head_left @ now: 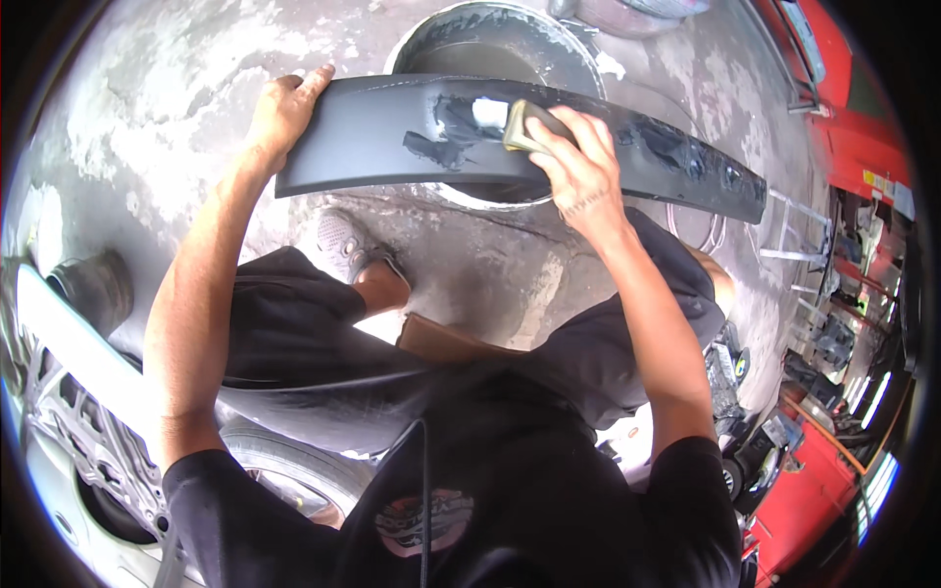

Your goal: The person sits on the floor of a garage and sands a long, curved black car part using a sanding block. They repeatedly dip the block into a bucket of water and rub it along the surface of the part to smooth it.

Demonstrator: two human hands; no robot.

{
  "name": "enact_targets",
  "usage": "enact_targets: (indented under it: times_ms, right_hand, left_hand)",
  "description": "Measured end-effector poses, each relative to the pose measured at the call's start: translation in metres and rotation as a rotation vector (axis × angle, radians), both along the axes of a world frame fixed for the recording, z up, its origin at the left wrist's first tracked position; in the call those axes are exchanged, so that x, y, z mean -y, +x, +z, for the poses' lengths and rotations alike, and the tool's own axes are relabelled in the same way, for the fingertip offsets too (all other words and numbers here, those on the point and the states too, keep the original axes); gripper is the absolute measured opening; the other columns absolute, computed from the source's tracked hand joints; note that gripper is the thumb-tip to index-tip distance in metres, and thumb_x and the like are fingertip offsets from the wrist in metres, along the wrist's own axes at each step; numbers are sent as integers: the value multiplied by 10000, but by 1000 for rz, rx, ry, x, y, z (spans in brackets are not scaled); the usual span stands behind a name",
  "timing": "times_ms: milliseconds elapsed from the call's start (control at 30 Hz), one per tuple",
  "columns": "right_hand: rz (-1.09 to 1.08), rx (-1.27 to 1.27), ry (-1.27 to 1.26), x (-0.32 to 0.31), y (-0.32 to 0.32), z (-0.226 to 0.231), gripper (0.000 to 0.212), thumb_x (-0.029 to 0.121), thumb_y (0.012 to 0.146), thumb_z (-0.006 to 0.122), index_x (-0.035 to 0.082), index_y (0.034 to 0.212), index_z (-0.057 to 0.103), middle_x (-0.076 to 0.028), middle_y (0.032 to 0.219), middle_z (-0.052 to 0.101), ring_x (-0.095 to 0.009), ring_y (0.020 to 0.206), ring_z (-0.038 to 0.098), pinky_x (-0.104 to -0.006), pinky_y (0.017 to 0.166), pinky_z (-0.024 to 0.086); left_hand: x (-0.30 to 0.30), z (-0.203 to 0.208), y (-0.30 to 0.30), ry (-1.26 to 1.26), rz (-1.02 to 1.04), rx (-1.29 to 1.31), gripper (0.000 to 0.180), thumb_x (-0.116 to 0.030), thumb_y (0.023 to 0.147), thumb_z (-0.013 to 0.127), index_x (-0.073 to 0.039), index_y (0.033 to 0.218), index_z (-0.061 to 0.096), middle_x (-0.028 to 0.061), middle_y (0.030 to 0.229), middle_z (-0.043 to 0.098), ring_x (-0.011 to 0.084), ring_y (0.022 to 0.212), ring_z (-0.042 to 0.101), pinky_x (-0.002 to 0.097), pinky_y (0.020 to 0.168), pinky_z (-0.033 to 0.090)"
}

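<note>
A long, curved dark grey car panel lies across the rim of a round basin of murky water. Wet, glossy patches and a bright glare mark its middle and right part. At its left end my left hand is closed over the edge, fingers at the far corner. My right hand grips a sanding block, pale on its visible side and dark on top, pressed on the panel just right of the glare. Its underside is hidden.
My shoe rests on the stained concrete floor below the panel. A tyre and bare wheel parts lie at lower left. A metal frame stands at right, near red cabinets. A rounded object sits beyond the basin.
</note>
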State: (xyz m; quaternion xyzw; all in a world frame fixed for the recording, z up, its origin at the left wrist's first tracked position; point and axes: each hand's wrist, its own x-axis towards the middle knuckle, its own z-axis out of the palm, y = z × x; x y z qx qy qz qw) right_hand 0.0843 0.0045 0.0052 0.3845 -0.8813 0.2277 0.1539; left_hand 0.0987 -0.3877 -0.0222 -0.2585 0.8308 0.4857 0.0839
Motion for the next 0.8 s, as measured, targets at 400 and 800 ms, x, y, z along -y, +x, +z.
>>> enact_targets:
  times_ms: [400,800]
  right_hand:
    - [-40,22,-20,-9,8,-1,460,61,819,819,158,1266,771,-144,1274,690,-344,1166,630,-486,977,517]
    - [-47,60,-23,-8,1,-8,455,72,826,836,173,1267,786,-168,1324,688,-367,1196,623,-491,981,491]
  left_hand:
    - [-2,-6,-7,44,2,-26,659,-522,1035,675,124,1161,716,212,1001,744,259,897,716,411,821,577]
    - [8,-14,-4,65,-6,-14,667,-540,1026,693,123,1088,729,142,886,708,206,781,653,410,730,554]
